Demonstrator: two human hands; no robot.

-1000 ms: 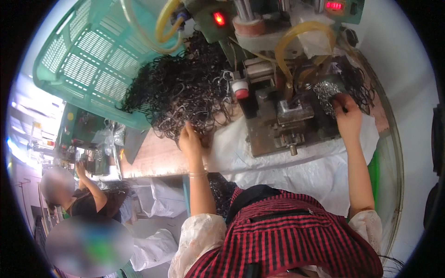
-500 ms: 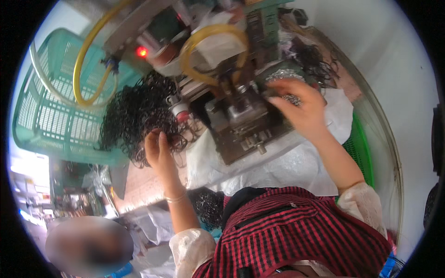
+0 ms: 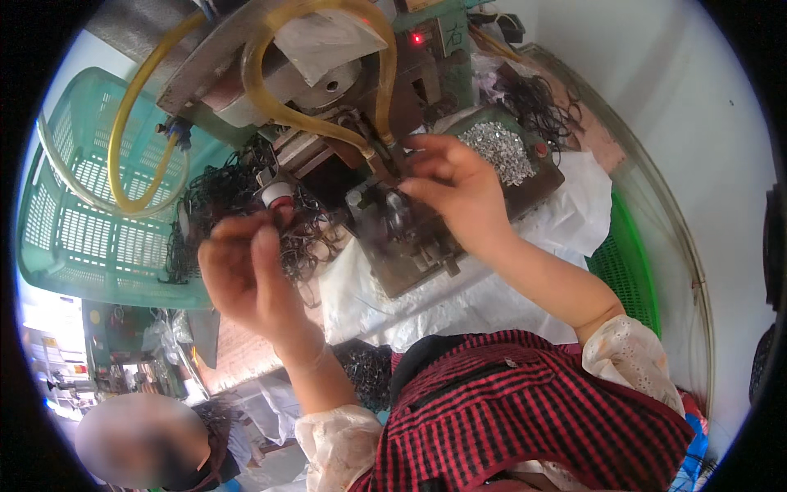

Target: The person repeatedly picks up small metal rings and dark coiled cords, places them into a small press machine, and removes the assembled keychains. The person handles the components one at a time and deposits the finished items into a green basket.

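Pinching a dark loop between thumb and fingers, our left hand [image 3: 246, 275] hangs at 8 o'clock of the press [image 3: 402, 221], beside the loop pile [image 3: 221, 205] for quick refills. Our right hand [image 3: 455, 184], fingers narrowed on a small part we cannot make out, sits at the die; silver bits [image 3: 500, 152] lie at 2 o'clock.

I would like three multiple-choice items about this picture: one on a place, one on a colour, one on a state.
1. Where is the green basket?
A. left of the machine
B. right of it
C. on the person's lap

2. What colour are the hoses?
A. blue
B. yellow
C. white

3. What is the small lamp on the machine doing?
A. it is dark
B. it glows red
C. it is covered

Answers:
1 A, the basket lies at the picture's left, beside the left hand.
2 B, the hoses looping over the machine are yellow.
3 B, a red light shines above the right hand.
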